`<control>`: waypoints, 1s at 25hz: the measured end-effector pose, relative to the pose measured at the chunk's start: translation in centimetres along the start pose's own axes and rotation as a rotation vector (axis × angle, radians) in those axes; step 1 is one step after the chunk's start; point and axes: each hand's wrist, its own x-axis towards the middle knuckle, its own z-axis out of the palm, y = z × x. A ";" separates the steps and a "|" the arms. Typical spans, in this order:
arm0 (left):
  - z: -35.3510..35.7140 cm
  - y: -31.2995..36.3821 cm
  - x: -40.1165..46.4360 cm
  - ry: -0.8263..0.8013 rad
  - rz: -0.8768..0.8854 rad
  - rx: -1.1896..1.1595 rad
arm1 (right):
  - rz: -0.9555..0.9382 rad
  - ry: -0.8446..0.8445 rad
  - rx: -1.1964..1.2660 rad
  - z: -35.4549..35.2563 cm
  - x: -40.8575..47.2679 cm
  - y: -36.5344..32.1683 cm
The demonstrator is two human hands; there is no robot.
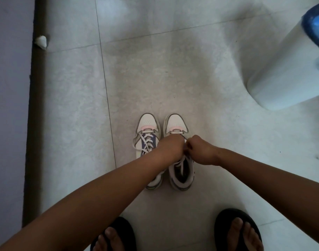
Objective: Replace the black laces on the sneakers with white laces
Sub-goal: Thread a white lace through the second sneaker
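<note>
Two white sneakers stand side by side on the tiled floor, toes pointing away from me. The left sneaker (147, 134) carries a white lace (146, 144) crisscrossed over a blue tongue. Over the right sneaker (178, 124) my left hand (173, 145) and my right hand (198, 147) meet, fingers curled, each pinching the white lace (180, 163) of that shoe. Loose lace hangs down into the shoe's opening. My hands hide the middle eyelets. No black lace is visible.
My feet in black sandals (236, 230) stand at the bottom edge. A white bin (282, 73) with a blue liner sits at the right. A dark skirting strip (35, 105) and wall run along the left, with a small white lump (41, 41) beside it.
</note>
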 end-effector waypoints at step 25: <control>2.3 -1.7 -2.5 0.153 0.123 -0.174 | 0.029 0.092 0.464 0.7 -1.7 2.2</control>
